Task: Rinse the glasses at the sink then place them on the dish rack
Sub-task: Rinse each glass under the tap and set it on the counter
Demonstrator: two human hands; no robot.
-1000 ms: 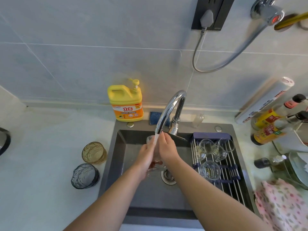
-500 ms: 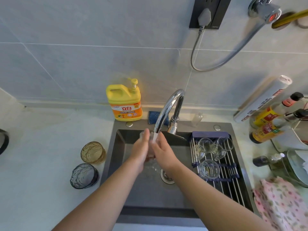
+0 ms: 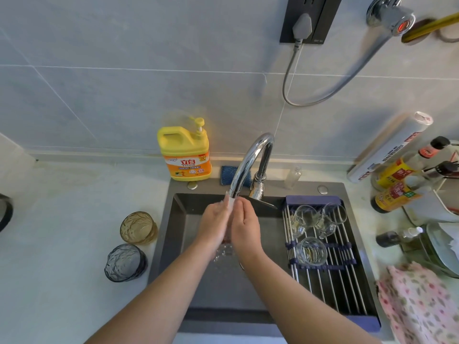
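A clear glass [image 3: 225,244] is held between both hands under the faucet [image 3: 248,165] stream, over the sink [image 3: 223,289], and is mostly hidden. The left hand [image 3: 213,227] is curved round it; the fingers of the right hand [image 3: 246,229] are pressed together, nearly straight, against its side. Its long axis appears roughly upright, rim toward the spout. The dish rack [image 3: 330,281] lies to the right, nearer the right hand. Two tinted glasses [image 3: 137,228] wait on the bench [image 3: 62,244] at left.
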